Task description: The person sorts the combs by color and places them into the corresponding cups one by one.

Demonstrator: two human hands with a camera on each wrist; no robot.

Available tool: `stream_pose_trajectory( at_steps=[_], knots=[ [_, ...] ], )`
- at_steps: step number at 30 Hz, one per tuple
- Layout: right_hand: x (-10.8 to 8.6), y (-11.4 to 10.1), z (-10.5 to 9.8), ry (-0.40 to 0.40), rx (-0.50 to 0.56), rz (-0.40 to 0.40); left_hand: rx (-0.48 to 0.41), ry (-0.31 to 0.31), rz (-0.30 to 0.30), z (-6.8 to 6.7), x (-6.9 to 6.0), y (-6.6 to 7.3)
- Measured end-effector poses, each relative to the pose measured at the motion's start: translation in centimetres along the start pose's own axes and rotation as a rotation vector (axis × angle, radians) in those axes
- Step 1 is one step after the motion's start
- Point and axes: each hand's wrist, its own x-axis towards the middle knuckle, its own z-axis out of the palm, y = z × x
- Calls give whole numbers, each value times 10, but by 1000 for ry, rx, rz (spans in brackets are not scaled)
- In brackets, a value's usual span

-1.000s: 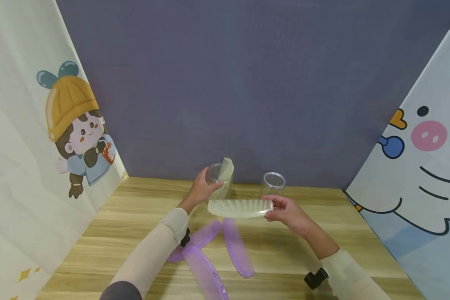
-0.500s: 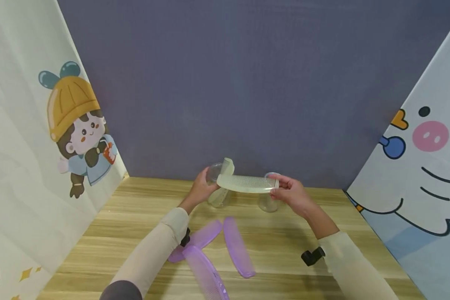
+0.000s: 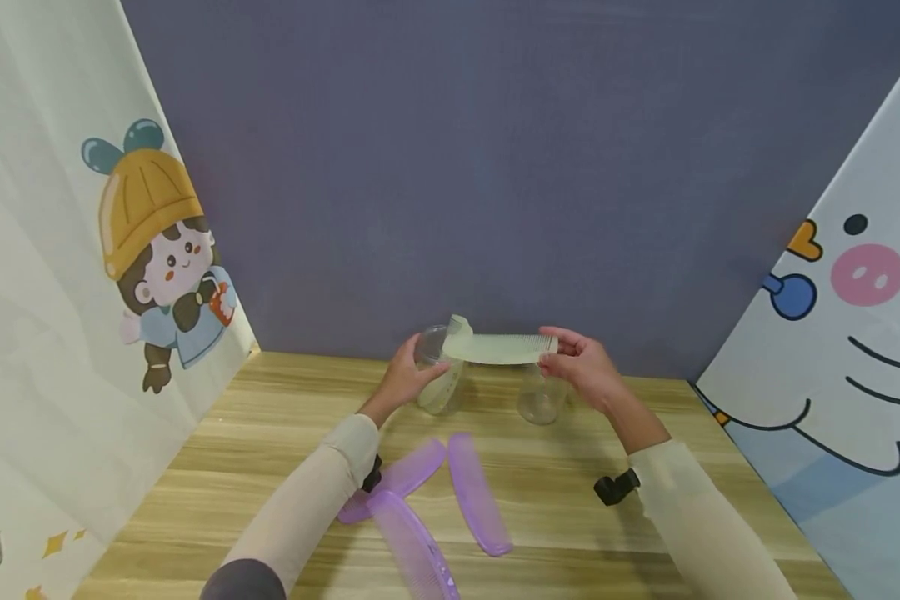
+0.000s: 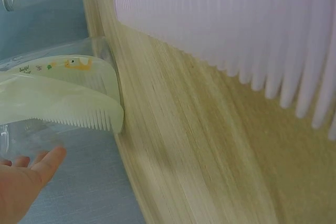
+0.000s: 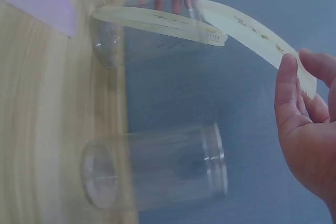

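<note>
Noted three curved purple plastic combs (image 3: 478, 496) near on wood-grain table (image 3: 270, 433), farther back right hand (image 3: 587, 371) pinching pale-green plastic comb (image 3: 498, 349) aloft, left hand (image 3: 407, 375) gripping clear plastic cylinder (image 3: 453, 385) containing second pale-green comb (image 5: 160, 24), another clear cylinder (image 3: 538, 406) upright to its right.

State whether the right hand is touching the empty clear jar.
Apart: the right wrist view shows a plain strip of grey-blue backdrop between the empty clear jar and the right hand, which pinches a pale comb.
</note>
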Motion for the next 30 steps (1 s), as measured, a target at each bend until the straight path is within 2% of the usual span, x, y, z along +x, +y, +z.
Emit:
stream_pose_trajectory(
  at_steps=[9, 18, 25, 30],
  knots=[
    [22, -24, 12, 16, 16, -15, -22, 4, 5, 0, 1, -2],
    [34, -31, 21, 10, 8, -36, -16, 2, -5, -2, -2, 1],
    [46, -37, 32, 59, 16, -70, -5, -3, -15, -3, -2, 1],
    [51, -36, 37, 115, 82, -112, -21, -16, -9, -2, -2, 1]
  ],
)
